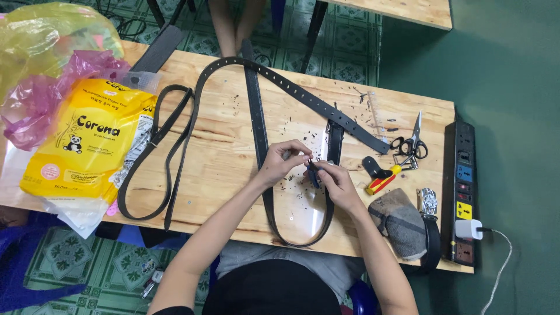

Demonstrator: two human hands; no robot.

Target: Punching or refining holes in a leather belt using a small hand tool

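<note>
Left grip: the left hand (pixel 279 163), at the centre of the frame, is pinched shut with thumb and fingertips on a short section of the black belt (pixel 265 175), near where the strap crosses the worktop (pixel 227 151).

Right grip: the right hand (pixel 335 181), just right of the left, is clenched around a small dark tool (pixel 314 174) whose tip points up-left into the pinch of the left hand; what kind of tool it is cannot be told.

Relation between the grips: the two hands nearly touch; the tool tip lies between them, and the held bit of belt sits just left of and above the right hand.

Belt axis: the strap's long axis runs top to bottom of the frame through the left grip, then loops along the near edge of the worktop and back up under the right hand.

Nearer hand: the left hand is on the strap itself; the right reaches it only through the tool.

Close by: dark specks of punched-out material scatter around the hands.

Right of the frame: a red and yellow handled tool (pixel 382 182), scissors (pixel 411 143), a grey cloth glove (pixel 402 221) and a black power strip (pixel 464 192).

Left of the frame: a second thin black strap (pixel 169 157) looped, and a yellow paper-tissue pack (pixel 87 146) under pink plastic bags (pixel 41 99).
</note>
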